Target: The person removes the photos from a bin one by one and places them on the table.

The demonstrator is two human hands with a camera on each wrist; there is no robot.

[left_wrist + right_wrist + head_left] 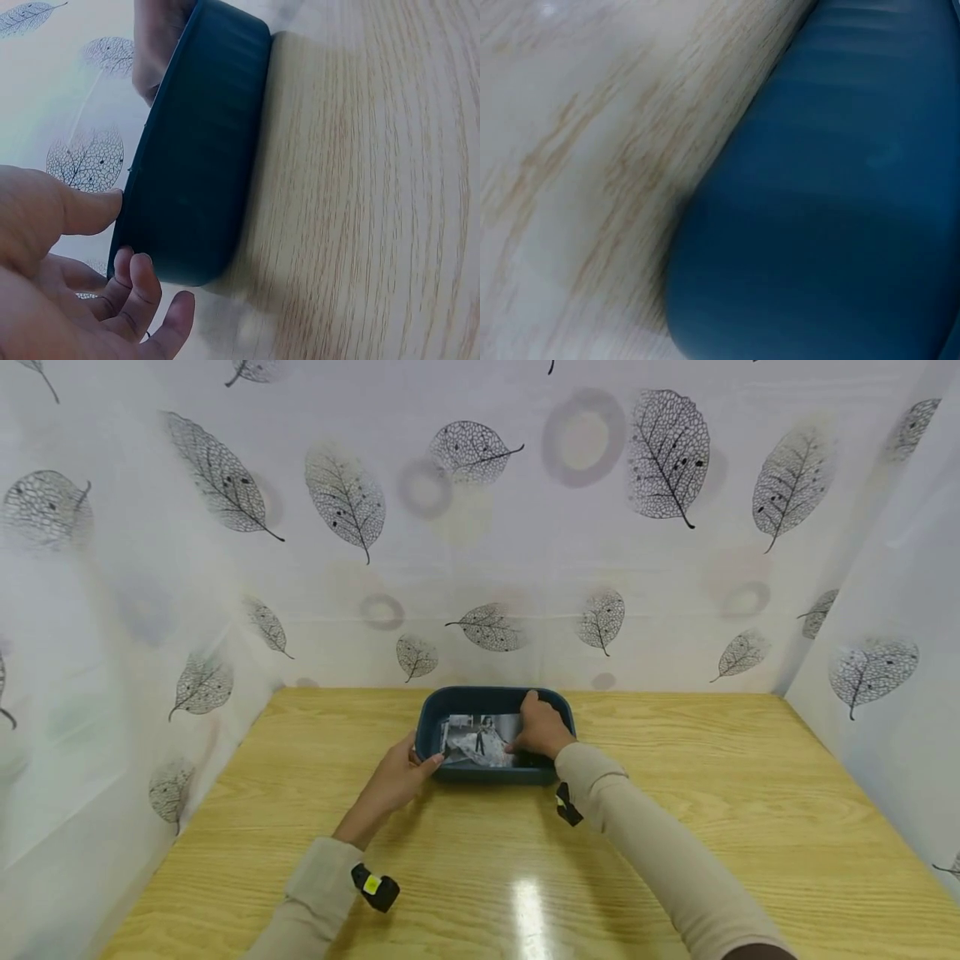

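1. Two hands at one dk-blue tray: L hand at its left end, R hand inside its right end.
2. Tray: oblong, rounded corners, upright on woodgrain table, near back edge, just in front of leaf-print cloth.
3. L hand: gripping tray at left end, close to front corner. Thumb on rim, fingers bent at end of outer wall, per L wrist view. Exact contact of each finger partly hidden.
4. R hand: down in tray, digits spread betw. back rim and photo print, one tip at print's right part. Can't tell if pinching print or only touching; most fingertips hidden.
5. Photo print: b/w, face up inside tray, left + mid parts in plain sight, right part close by R hand. On it, standing figure in dk trousers, pale shapes around.
6. Beige sleeves on both arms. Blk device w/ yellow patch at each wrist: R device just off tray's right front corner, L device farther from tray.
7. R wrist view: mostly tray's outer wall, plus tabletop alongside, a bit blurry.
8. Glare streak on tabletop, in front of tray.
9. Cloth: whitish, gray leaf motifs + faint rings, behind table and along both sides.
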